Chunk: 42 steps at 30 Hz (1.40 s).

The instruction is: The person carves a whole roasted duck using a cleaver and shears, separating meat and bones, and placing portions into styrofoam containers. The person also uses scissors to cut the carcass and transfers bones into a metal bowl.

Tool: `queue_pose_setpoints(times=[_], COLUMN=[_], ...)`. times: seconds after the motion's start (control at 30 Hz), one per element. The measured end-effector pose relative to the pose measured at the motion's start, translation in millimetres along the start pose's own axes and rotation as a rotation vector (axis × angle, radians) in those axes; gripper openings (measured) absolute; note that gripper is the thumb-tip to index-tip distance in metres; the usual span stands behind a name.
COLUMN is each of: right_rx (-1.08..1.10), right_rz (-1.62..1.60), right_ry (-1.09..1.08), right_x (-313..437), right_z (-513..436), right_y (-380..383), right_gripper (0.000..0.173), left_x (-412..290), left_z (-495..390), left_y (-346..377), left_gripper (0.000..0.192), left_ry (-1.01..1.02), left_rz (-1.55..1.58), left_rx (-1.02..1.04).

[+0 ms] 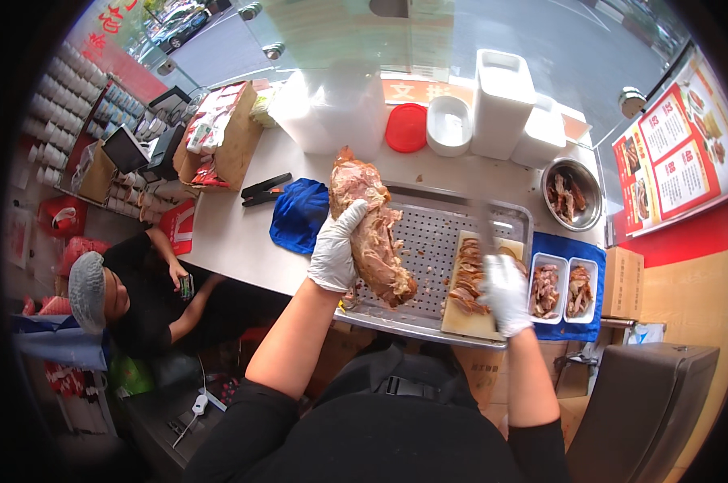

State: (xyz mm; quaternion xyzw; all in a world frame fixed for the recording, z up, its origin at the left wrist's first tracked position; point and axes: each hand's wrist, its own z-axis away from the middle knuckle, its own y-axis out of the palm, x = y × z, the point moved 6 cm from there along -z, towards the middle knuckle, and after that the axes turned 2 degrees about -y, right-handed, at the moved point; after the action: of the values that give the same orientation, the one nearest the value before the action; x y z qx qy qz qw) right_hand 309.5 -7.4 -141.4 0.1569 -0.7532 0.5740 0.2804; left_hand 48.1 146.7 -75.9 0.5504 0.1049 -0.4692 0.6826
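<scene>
My left hand [337, 250], in a thin white glove, grips a large piece of cooked meat [373, 232], partly carved, above the left part of a perforated metal tray [427, 226]. A white glove also covers my right hand [504, 293], which is blurred and closed around a knife. The blurred blade [483, 223] points away from me over a pale cutting board [469, 323]. Sliced meat [468, 275] lies in a row on the board, just left of my right hand. The knife's handle is hidden in the glove.
Two white trays of meat [546, 287] [579, 290] sit on a blue cloth [566, 241] at right, below a steel bowl [572, 196]. White containers [503, 102] line the back. A crumpled blue cloth [300, 214] and black-handled tool [266, 188] lie left. A seated person [140, 290] holds a phone.
</scene>
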Motion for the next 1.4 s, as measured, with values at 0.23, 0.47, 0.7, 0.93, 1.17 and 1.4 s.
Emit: queue_pose_setpoints(times=[0.23, 0.47, 0.7, 0.93, 1.17, 1.4], right_rx=[0.271, 0.333, 0.258, 0.353, 0.134, 0.399], right_rz=[-0.242, -0.28, -0.269, -0.279, -0.935, -1.073], right_ry=[0.176, -0.22, -0.118, -0.195, 0.328, 0.433], right_x=[94.0, 148.7, 140.4, 135.9, 106.8, 112.1], right_z=[-46.5, -37.9, -37.3, -40.6, -54.2, -71.9], right_y=[87.1, 75.3, 97.0, 100.8, 91.4, 84.6], right_gripper=[0.036, 0.06, 0.03, 0.023, 0.013, 0.024], left_x=[-6.7, 31.1, 44.3, 47.6, 40.3, 50.6], left_z=[-18.1, -51.3, -58.4, -61.1, -51.9, -43.8], left_y=[-24.7, -70.5, -80.2, -84.4, -92.0, -121.4], left_gripper=[0.045, 0.053, 0.055, 0.056, 0.065, 0.109], left_ry=[0.149, 0.116, 0.125, 0.129, 0.063, -0.198], left_rz=[-0.185, -0.209, -0.27, -0.238, -0.212, 0.003], left_rx=[0.015, -0.073, -0.119, -0.134, 0.033, 0.123])
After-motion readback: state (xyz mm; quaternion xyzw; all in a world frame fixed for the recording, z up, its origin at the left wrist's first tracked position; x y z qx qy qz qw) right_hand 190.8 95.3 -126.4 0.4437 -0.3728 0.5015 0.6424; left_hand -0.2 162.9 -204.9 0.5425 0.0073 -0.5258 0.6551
